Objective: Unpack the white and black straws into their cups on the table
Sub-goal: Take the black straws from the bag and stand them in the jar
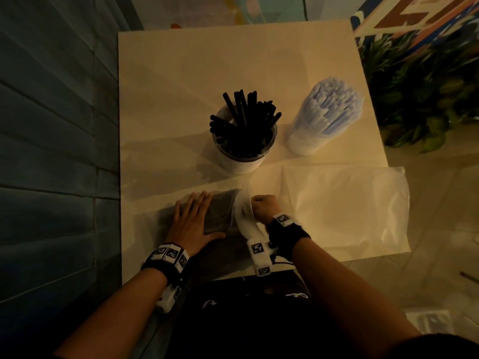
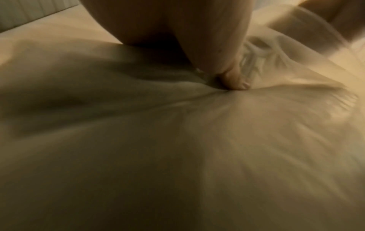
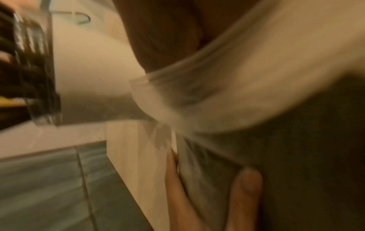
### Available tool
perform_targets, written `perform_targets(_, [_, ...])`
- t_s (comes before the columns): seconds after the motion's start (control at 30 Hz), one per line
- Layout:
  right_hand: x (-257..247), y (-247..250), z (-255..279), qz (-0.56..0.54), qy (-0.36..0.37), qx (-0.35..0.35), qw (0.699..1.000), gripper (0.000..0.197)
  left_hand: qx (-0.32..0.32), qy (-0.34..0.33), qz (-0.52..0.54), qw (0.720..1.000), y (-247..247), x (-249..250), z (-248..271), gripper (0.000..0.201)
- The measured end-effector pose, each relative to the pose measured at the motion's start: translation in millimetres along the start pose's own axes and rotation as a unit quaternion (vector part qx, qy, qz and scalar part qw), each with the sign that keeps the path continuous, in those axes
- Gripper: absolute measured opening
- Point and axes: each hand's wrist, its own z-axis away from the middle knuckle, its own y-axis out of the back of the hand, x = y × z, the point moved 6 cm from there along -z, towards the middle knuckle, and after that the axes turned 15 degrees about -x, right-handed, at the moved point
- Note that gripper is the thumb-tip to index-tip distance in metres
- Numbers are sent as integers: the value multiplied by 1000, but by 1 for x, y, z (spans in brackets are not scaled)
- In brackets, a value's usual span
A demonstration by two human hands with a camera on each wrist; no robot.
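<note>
A clear cup [image 1: 242,154] at the table's middle holds several black straws [image 1: 243,117]. To its right a second cup [image 1: 303,141] is packed with white straws [image 1: 329,110]. Near the front edge lies a clear plastic bag of black straws [image 1: 220,216]. My left hand [image 1: 193,216] lies flat on it with straight fingers, and its thumb [image 2: 237,82] presses into the plastic. My right hand [image 1: 263,207] is a fist that grips the bag's open end [image 3: 197,93], pulled up and to the right. The left hand's fingers [image 3: 247,187] show on the bag in the right wrist view.
An empty clear bag [image 1: 350,203] lies flat at the front right and overhangs the table's right edge. The light table [image 1: 207,60] is bordered by a dark slatted wall [image 1: 51,151] on the left. A plant [image 1: 427,99] stands at the right.
</note>
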Motion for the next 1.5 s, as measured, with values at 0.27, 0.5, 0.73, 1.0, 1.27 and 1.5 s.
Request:
perform_targets(0.27, [31,25,19,-295,-36,51,953,30,14,11,5,1000,-8,0,-3,116])
perform_targets(0.5, [27,-22,18,-308,-24,-2,951,41,12,9,10,1000,-6,2,-3,119])
perform_targets(0.73, [21,-1,19,-366,-8,24,930,25,10,14,34,999,-9,-1,-3,121])
perform_targets(1.0, [16,-6,21,-278,-9,17,961,16,-3,26,36,999,-6,1,0,126])
perform_targets(1.27, [11,31,27,-259,35,39,965,32,-6,39,54,998,-4,4,3,124])
perform_targets(1.5, [0,5,-1,-139,-50,40,988,35,-35,42,44,998,-3,6,3,123])
